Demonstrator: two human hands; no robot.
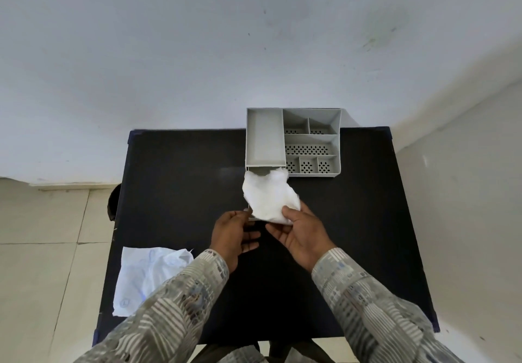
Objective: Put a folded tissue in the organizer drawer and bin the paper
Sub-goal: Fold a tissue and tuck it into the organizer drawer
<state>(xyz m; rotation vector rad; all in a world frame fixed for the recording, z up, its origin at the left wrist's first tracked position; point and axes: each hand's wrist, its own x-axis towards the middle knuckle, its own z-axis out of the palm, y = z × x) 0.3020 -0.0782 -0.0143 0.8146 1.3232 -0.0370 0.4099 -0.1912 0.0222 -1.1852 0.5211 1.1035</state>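
Note:
A grey organizer (310, 139) stands at the back of the black table (180, 193). Its drawer (255, 169) is pulled out towards me and is mostly hidden under a white tissue (268, 196). My right hand (302, 235) pinches the tissue's near edge and holds it over the drawer. My left hand (231, 235) is just left of it, fingers apart, with thumb and fingertips at the drawer's front corner; whether they touch it I cannot tell. A crumpled white paper (147, 275) lies at the table's front left, overhanging the edge.
The organizer has several perforated compartments (308, 150) on its right side. A dark round object (113, 204) shows on the floor behind the table's left edge. A white wall rises behind the table. Tiled floor lies to the left.

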